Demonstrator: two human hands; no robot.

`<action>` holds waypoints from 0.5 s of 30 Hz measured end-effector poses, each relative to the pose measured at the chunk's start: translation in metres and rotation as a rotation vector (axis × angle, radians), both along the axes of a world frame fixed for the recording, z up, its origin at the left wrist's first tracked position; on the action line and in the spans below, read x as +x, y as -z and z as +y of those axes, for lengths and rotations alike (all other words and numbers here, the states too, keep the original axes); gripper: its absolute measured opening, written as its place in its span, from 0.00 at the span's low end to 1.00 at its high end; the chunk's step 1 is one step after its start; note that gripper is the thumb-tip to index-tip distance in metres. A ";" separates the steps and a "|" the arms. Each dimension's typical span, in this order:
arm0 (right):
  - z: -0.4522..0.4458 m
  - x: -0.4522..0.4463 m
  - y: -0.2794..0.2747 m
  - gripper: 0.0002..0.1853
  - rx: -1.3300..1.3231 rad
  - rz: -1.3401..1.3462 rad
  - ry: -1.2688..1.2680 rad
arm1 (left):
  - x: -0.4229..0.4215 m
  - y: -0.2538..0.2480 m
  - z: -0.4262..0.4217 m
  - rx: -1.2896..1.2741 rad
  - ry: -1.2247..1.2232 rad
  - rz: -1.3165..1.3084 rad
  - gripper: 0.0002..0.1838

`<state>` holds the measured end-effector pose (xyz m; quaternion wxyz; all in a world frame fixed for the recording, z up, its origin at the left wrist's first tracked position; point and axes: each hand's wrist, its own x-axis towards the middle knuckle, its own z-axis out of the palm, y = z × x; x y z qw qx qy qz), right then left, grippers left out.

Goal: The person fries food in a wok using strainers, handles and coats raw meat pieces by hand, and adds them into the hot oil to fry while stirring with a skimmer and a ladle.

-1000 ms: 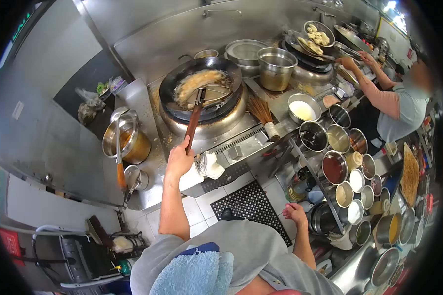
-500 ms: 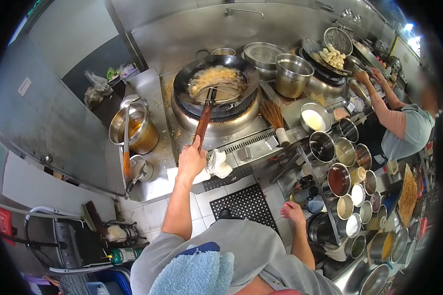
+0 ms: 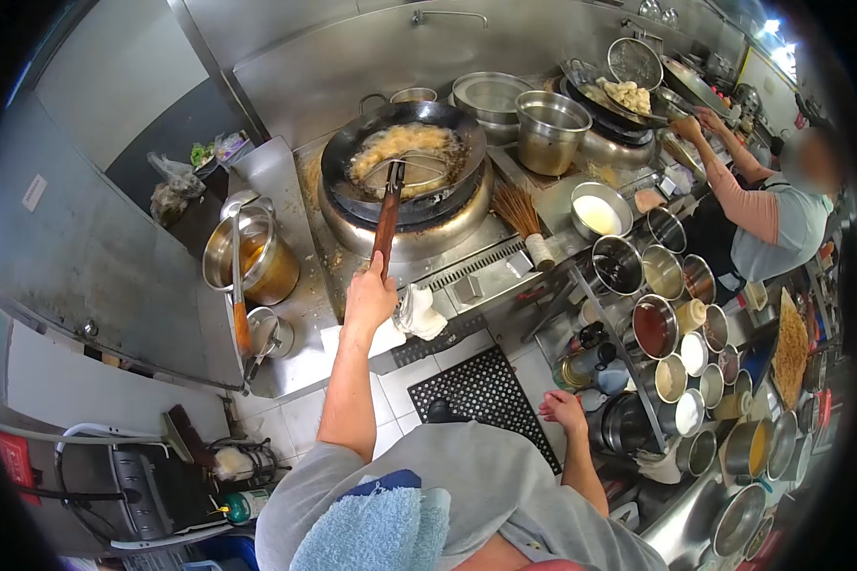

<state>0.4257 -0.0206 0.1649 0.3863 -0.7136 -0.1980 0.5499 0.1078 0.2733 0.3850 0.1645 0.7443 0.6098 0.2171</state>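
Note:
My left hand is closed round the wooden handle of a wire skimmer. Its wire head rests inside a large dark wok on the round burner, beside golden pieces of food frying in bubbling oil. My right hand hangs low by my side, fingers loosely bent and somewhat apart, holding nothing that I can see. It is nearest to the rack of pots. A crumpled white cloth lies on the stove edge just right of my left hand.
A pot of brown liquid with a ladle across it stands left. Right of the wok are a bamboo brush, a steel pot and a bowl of white liquid. Another person works at the second wok; sauce containers fill the rack.
The view has shifted slightly, so the stove sits a little further left. My left hand keeps its hold on the skimmer, its head still in the wok. My right hand's fingers look slightly looser.

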 end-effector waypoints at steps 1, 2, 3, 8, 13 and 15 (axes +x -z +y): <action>-0.003 -0.002 0.002 0.15 -0.011 0.002 -0.003 | -0.001 0.000 0.003 -0.018 0.007 -0.018 0.27; -0.005 -0.002 0.003 0.15 -0.021 0.001 -0.009 | -0.001 -0.001 0.009 -0.035 0.011 -0.037 0.27; -0.006 -0.002 0.005 0.15 -0.029 0.000 -0.015 | 0.000 -0.005 0.012 -0.051 0.015 -0.058 0.28; -0.016 0.002 0.017 0.14 -0.065 0.005 -0.003 | -0.013 -0.012 0.013 -0.047 -0.002 -0.092 0.28; -0.033 0.009 0.032 0.13 -0.124 0.030 -0.007 | -0.018 0.000 0.025 -0.049 0.007 -0.147 0.28; -0.040 0.014 0.041 0.12 -0.177 0.041 -0.003 | -0.014 -0.012 0.021 -0.077 -0.003 -0.143 0.28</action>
